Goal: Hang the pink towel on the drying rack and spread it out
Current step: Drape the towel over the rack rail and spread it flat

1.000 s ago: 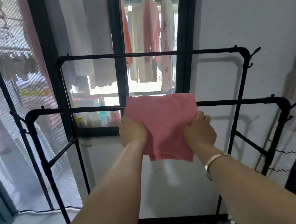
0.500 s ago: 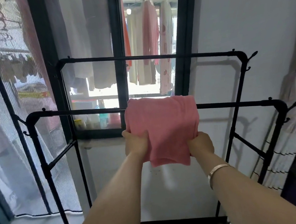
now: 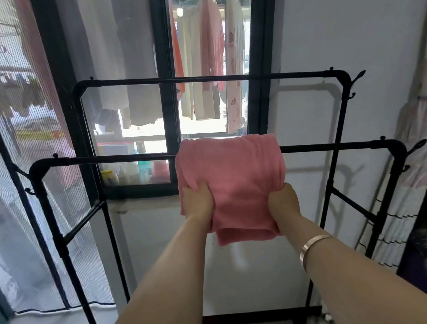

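A: Where is the pink towel (image 3: 231,183)?
B: Folded over the drying rack's near rail (image 3: 101,159); the left hand (image 3: 197,201) and right hand (image 3: 283,201) clench its side edges, fingers closed in the cloth.
A: Hidden parts?
B: The fingertips, buried in folds.
A: Setting?
B: White wall (image 3: 349,25), window (image 3: 165,64), laundry (image 3: 208,61) outside.

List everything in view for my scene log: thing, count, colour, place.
towel: one, pink, draped over the near bar, bunched at the middle
drying rack: one, black, two top bars, before the window
window: one, dark frame, behind the rack
hanging clothes: several, pink, cream, grey, outside the window
bottles: several, mixed colours, on the sill
bracelet: one, silver, right wrist
left hand: grip on the towel's left edge
right hand: grip on the towel's right edge
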The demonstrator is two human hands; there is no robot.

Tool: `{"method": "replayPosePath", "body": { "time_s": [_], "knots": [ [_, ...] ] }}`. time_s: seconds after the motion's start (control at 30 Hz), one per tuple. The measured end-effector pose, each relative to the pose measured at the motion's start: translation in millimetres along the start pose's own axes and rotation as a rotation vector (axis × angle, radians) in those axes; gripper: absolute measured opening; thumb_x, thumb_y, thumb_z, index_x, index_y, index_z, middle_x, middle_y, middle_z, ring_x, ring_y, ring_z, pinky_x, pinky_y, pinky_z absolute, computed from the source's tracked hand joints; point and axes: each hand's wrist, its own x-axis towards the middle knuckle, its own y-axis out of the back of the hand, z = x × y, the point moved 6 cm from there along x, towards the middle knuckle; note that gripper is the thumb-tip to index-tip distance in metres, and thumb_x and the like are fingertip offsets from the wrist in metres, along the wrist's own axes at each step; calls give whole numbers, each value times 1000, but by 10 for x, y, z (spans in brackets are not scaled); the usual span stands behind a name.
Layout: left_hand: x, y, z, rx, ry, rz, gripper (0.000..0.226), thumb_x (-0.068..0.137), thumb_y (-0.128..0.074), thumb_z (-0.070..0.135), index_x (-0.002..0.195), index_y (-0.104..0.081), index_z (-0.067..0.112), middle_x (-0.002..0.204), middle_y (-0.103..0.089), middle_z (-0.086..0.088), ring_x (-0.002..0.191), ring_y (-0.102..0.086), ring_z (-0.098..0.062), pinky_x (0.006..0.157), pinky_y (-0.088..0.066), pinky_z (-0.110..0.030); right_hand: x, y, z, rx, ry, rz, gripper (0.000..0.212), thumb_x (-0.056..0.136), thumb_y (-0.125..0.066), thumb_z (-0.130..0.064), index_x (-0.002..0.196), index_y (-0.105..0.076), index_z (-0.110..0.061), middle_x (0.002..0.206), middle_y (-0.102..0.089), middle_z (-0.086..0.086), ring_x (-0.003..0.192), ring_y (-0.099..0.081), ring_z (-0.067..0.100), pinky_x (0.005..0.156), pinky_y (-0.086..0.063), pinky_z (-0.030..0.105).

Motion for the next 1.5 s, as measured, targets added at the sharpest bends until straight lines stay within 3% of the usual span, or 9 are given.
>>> {"method": "replayPosePath", "body": {
  "time_s": [0.2,0.43,0.57,0.67,0.8,1.0,1.2,1.33,1.5],
  "knots": [
    [-20,-73,44,-76,-9,-94,37,82,-60,50,97,-52,17,86,-57,4,78,-55,-17,75,-46,-36,-128,-31,-99,219,-8,-134,46,88,-53,-33,127,-55,-9,124,-61,9,110,-56,29,102,-43,46],
    [-363,-431,112,-377,200,-311,62,92,-37,59,124,-50,7,116,-61,-13,104,-59,-32,97,-47,-50,-470,-384,-310,388,154,-300,56,86,-63,-18,135,-38,-20,127,-56,4,114,-57,26,99,-49,44],
    [-360,-447,172,-515,245,-390,68,80,-31,80,105,-53,20,103,-62,-8,97,-58,-30,97,-45,-51,-516,-384,-307,187,298,-307,69,84,-62,-13,142,-26,-24,127,-55,2,108,-59,22,93,-52,44],
    [-203,-187,303,-207,-34,-105,44,93,-32,62,77,-47,23,77,-55,7,83,-59,-22,76,-47,-29,-500,-289,-419,138,422,-233,63,86,-59,-14,140,-27,-25,119,-59,8,94,-65,24,77,-59,48],
    [-39,203,704,312,-629,348,17,94,-38,28,101,-51,21,99,-59,2,92,-59,-21,70,-42,-27,-496,-122,-586,29,556,8,62,86,-54,-14,138,-23,-27,129,-54,5,108,-59,28,89,-53,47],
    [299,4,909,698,-769,174,56,94,-38,17,147,-22,9,146,-41,-12,131,-41,-29,108,-34,-41,-290,50,-913,-8,689,165,34,90,-51,-9,122,-42,-11,116,-58,9,97,-58,29,84,-51,42],
    [345,-270,964,893,-919,123,61,95,-34,10,149,-7,7,156,-20,-15,137,-32,-31,112,-30,-43,-33,212,-1361,-289,886,523,18,76,-63,-3,94,-64,-6,98,-54,14,85,-51,30,75,-42,39],
    [340,-305,899,928,-913,157,63,95,-32,10,150,-2,7,157,-16,-16,140,-27,-31,114,-27,-43,223,153,-1428,-359,854,473,15,82,-60,-7,97,-61,-8,93,-54,12,58,-45,26,55,-46,34],
    [331,-349,822,949,-947,163,62,97,-30,10,150,2,9,159,-6,-15,145,-10,-31,118,-14,-41,361,-34,-1364,-60,712,358,30,92,-45,-8,122,-41,-8,112,-60,16,87,-61,35,74,-53,45]
  ]
}}
